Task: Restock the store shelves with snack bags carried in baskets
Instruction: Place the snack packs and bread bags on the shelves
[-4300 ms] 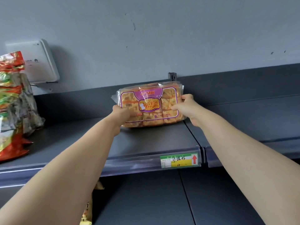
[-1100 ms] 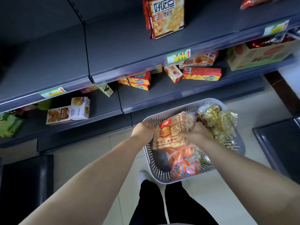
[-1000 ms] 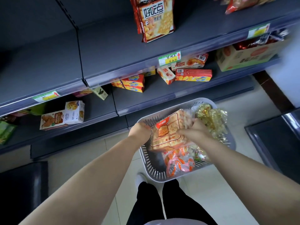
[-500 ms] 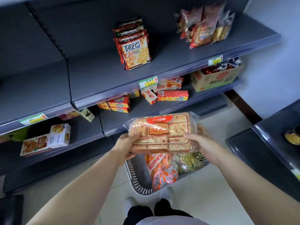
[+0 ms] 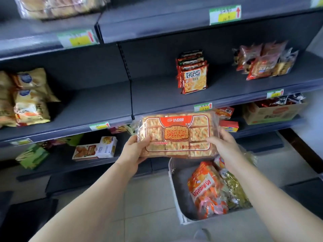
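A clear snack bag with a red and orange label (image 5: 176, 135) is held flat in front of the dark shelves. My left hand (image 5: 134, 151) grips its left edge and my right hand (image 5: 222, 145) grips its right edge. Below it on the floor stands a grey basket (image 5: 174, 186). An orange snack bag (image 5: 204, 187) and gold-wrapped sweets (image 5: 234, 193) lie in the basket.
Grey shelves (image 5: 97, 105) hold red snack bags (image 5: 192, 75) in the middle, more bags (image 5: 264, 63) at the right and yellow bags (image 5: 29, 96) at the left. A cardboard box (image 5: 272, 112) and small cartons (image 5: 96, 149) sit lower down. Another bag (image 5: 57, 6) lies on the top shelf.
Both hands took the red-labelled bag out of the basket and lifted it to shelf height. The view has tilted up from the basket toward the upper shelves.
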Tool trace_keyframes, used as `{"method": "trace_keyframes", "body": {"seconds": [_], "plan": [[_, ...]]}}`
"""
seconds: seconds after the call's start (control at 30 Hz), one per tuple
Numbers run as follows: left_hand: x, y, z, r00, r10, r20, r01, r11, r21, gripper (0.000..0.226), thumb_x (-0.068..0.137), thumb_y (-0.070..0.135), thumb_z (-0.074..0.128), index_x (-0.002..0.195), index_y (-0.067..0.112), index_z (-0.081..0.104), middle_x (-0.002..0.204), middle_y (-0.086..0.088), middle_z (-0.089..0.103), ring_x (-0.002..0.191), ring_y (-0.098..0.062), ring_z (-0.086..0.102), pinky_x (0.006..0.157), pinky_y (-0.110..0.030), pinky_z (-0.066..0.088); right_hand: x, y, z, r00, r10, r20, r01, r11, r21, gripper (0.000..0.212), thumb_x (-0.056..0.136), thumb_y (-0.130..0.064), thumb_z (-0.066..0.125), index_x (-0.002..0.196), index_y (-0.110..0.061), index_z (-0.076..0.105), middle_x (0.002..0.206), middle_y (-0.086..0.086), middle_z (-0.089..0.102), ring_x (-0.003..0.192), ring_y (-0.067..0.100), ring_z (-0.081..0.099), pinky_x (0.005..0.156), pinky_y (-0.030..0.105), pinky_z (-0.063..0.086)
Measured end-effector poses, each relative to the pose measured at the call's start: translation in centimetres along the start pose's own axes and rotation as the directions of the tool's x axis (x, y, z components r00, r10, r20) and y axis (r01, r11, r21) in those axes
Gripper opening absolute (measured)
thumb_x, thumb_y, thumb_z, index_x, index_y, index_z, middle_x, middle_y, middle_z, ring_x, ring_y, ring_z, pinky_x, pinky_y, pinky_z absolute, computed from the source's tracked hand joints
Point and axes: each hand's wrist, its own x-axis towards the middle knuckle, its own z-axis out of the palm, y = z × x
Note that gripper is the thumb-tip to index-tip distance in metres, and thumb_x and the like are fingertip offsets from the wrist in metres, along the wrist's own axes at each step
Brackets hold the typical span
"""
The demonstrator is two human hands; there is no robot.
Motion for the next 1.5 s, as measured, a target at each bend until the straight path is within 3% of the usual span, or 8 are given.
{"method": "trace_keyframes", "body": {"seconds": [0.17,0.4,0.6,0.77,1.03,1.23,1.37,1.5], "plan": [[-2.0,3.9,-6.6,0.991,0.131,-0.003,-0.131,0.991,0.013,0.022,0.095,0.022,0.064,0.117,0.023,0.062,0.101,-0.003,0.077,0.090,-0.022,0.075,0.076,-0.037,0.057,-3.5,-2.4,6.7,0.983,-0.147,-0.113,0.156,0.985,0.073,0.034,0.087,-0.020,0.067,0.101,-0.050,0.062,0.099,-0.026,0.070,0.092,0.002,0.069,0.074,0.028,0.054],[-4.8,10.6,-14.6,0.931,0.365,0.023,-0.365,0.931,-0.013,0.025,0.096,0.018,0.061,0.120,0.019,0.057,0.104,-0.005,0.076,0.089,-0.023,0.075,0.062,-0.030,0.059,-7.6,-7.9,16.9,0.908,-0.356,-0.220,0.390,0.911,0.137,0.036,0.087,-0.017,0.060,0.102,-0.049,0.062,0.104,-0.016,0.071,0.095,0.005,0.069,0.070,0.026,0.055],[-7.2,18.2,-19.2,0.810,0.585,-0.030,-0.586,0.809,-0.038,0.028,0.094,0.017,0.063,0.122,0.017,0.058,0.111,-0.007,0.074,0.099,-0.026,0.072,0.082,-0.042,0.057,-9.1,-15.2,23.1,0.817,-0.516,-0.257,0.560,0.816,0.143,0.046,0.080,-0.024,0.060,0.124,-0.037,0.052,0.115,-0.014,0.068,0.103,0.008,0.066,0.088,0.043,0.055],[-7.8,24.4,-20.5,0.740,0.669,-0.070,-0.673,0.738,-0.053,0.028,0.093,0.017,0.065,0.121,0.020,0.057,0.105,-0.001,0.076,0.094,-0.022,0.074,0.081,-0.040,0.058,-7.9,-21.1,26.2,0.782,-0.582,-0.223,0.617,0.775,0.139,0.039,0.088,-0.020,0.055,0.122,-0.036,0.047,0.114,-0.016,0.066,0.102,0.005,0.064,0.081,0.033,0.054],[-4.7,32.5,-20.4,0.673,0.728,-0.127,-0.731,0.682,0.034,0.041,0.086,0.023,0.073,0.121,0.018,0.052,0.109,-0.005,0.073,0.092,-0.022,0.075,0.082,-0.043,0.060,-2.7,-28.2,29.5,0.763,-0.615,-0.197,0.646,0.732,0.218,0.033,0.093,-0.020,0.051,0.122,-0.034,0.047,0.112,-0.013,0.066,0.100,0.005,0.065,0.078,0.033,0.057],[-0.2,39.0,-19.7,0.588,0.782,-0.205,-0.763,0.621,0.182,0.021,0.090,0.021,0.070,0.105,0.024,0.055,0.104,-0.003,0.072,0.089,-0.019,0.073,0.070,-0.034,0.059,3.3,-33.7,31.0,0.732,-0.660,-0.169,0.681,0.717,0.151,0.035,0.094,-0.009,0.050,0.120,-0.033,0.048,0.113,-0.013,0.065,0.098,0.005,0.065,0.082,0.038,0.058],[3.8,41.1,-19.7,0.595,0.748,-0.293,-0.581,0.653,0.486,0.013,0.091,0.027,0.065,0.096,0.020,0.055,0.100,-0.001,0.068,0.081,-0.013,0.065,0.066,-0.028,0.050,7.4,-36.1,32.7,0.766,-0.641,-0.044,0.641,0.767,-0.020,0.039,0.093,-0.008,0.049,0.127,-0.027,0.048,0.113,-0.008,0.064,0.097,0.012,0.063,0.084,0.044,0.057],[7.3,40.8,-20.1,0.674,0.667,-0.316,-0.419,0.698,0.580,0.019,0.088,0.026,0.069,0.100,0.019,0.056,0.101,-0.005,0.066,0.095,-0.026,0.066,0.089,-0.045,0.055,10.6,-36.0,34.5,0.835,-0.536,0.123,0.550,0.810,-0.206,0.053,0.090,-0.006,0.051,0.140,-0.020,0.041,0.125,0.000,0.060,0.106,0.020,0.060,0.091,0.042,0.053]]}}
